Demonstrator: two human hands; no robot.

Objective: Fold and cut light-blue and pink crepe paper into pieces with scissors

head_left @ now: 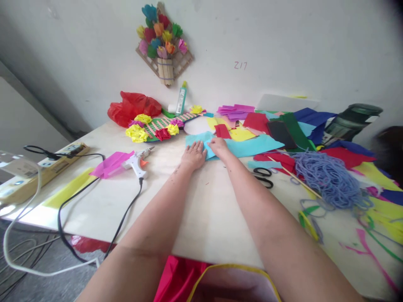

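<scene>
Along the left edge of the pale, smooth table (220, 209) lies a long yellowish plastic power strip (52, 168); next, a magenta crinkled-paper piece (110, 164) meets a white plastic glue gun (136, 164). Towards the back edge, ruffled yellow, red and purple paper flowers (137, 133) trim a green-and-pink woven panel (157, 126). Nearer the middle, the left hand (194, 154) lies flat on a light-blue crepe-like paper strip (252, 144), long, wrinkled at its left end, smoother and tapering rightward. The right hand (218, 147) curls over it; I cannot tell whether it grips. Rightward sit black-handled scissors (270, 183) and tangled blue yarn (330, 178).
</scene>
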